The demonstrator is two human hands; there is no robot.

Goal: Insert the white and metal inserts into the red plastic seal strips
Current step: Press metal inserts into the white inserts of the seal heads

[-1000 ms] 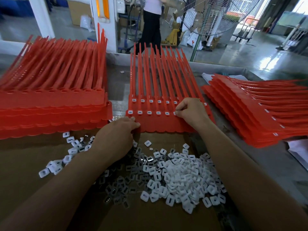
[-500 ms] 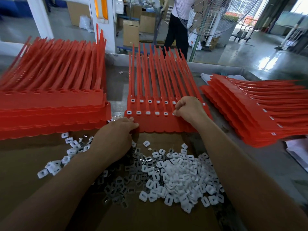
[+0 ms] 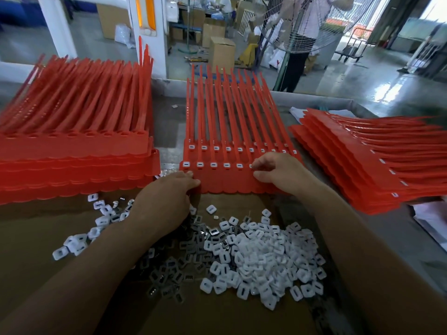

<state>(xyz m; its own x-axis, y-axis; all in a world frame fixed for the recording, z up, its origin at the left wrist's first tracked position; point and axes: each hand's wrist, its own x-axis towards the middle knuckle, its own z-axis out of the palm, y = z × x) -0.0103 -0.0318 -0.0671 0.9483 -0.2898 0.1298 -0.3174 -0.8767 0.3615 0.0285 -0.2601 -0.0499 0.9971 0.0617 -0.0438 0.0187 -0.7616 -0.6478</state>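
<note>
Where hands (image 3: 167, 201) (image 3: 278, 170) pinch, red strips (image 3: 225, 182) end scalloped.

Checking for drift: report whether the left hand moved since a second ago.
No; the left hand still rests on the near-left corner of the middle strip.

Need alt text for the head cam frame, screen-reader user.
Two bare hands work a sheet of red seal strips: the right hand has curled fingertips at its front row of white inserts, the left hand rests at its near-left corner. White and metal inserts lie heaped on cardboard in front; a left stack and a right stack flank it.
</note>
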